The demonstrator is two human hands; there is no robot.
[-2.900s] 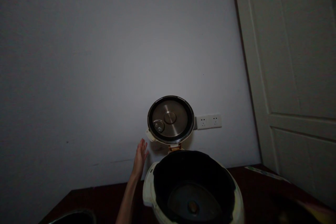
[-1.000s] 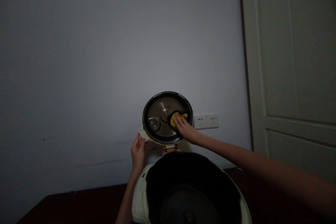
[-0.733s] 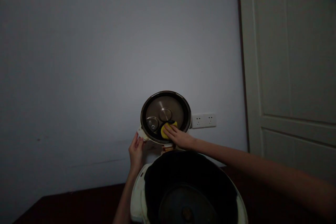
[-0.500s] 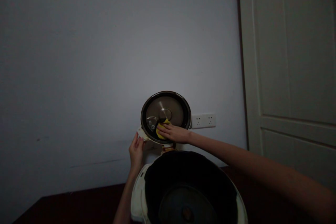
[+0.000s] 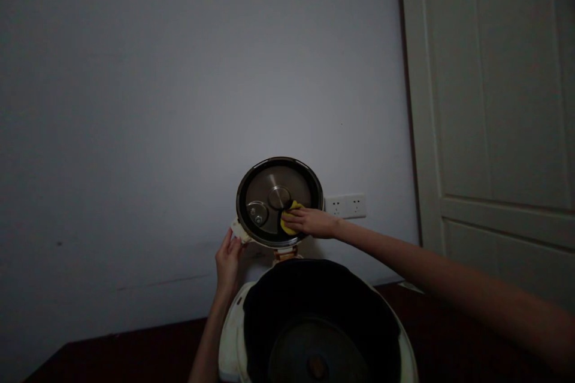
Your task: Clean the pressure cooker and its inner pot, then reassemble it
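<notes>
Lid: round and metal-faced, the lid (image 5: 297,176) stands raised on its hinge (image 5: 286,255), behind the pot's open mouth and in front of the wall (image 5: 135,102).
Left grip: the left hand (image 5: 227,260) pinches the pale tab (image 5: 241,231) at the lid's lower left edge.
Right grip: the right hand (image 5: 314,222) has its fingers laid together over the yellow cloth (image 5: 287,227), holding it against the lid's lower inner face.
Pot: pale-bodied, dark inside, the pot (image 5: 230,338) sits on the dark bench (image 5: 135,350).
Hinge risk: hard pressing could strain the hinge or tip the lid if the left grip slips.
Valve risk: a sideways stroke might snag the cloth on the small fitting (image 5: 257,213).
</notes>
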